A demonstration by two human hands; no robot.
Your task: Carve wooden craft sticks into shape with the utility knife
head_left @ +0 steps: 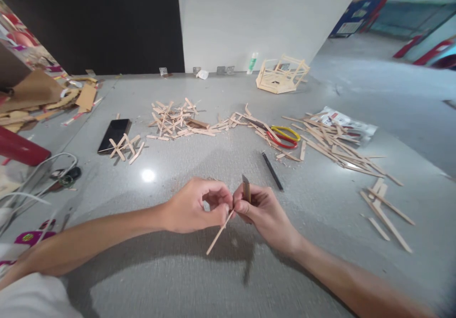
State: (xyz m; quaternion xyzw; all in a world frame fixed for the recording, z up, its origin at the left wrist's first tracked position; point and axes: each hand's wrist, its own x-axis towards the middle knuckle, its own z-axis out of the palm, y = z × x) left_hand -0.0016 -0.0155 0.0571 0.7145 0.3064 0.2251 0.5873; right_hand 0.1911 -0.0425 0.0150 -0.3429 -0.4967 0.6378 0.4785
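Observation:
Near the middle of the view, my left hand (201, 205) is closed in a pinch on a thin wooden craft stick (219, 233), which slants down toward me. My right hand (265, 213) is closed around a cutter knife (246, 190), its pointed blade showing above the fist. The thumb and fingertips of that hand also meet the upper end of the stick, beside the left fingertips. Fingers hide that end, so I cannot tell whether the blade touches it. Just beyond the right hand lies a slim black pen-like tool (272, 170).
Beyond my hands lie a pile of stick pieces (174, 120), scissors (285, 136) and a phone (114, 135). Loose craft sticks (335, 142) spread rightward by a white packet (351, 123). A stick frame (278, 87) and a glue tube (252, 63) stand at the back. Cables (46, 166) lie left.

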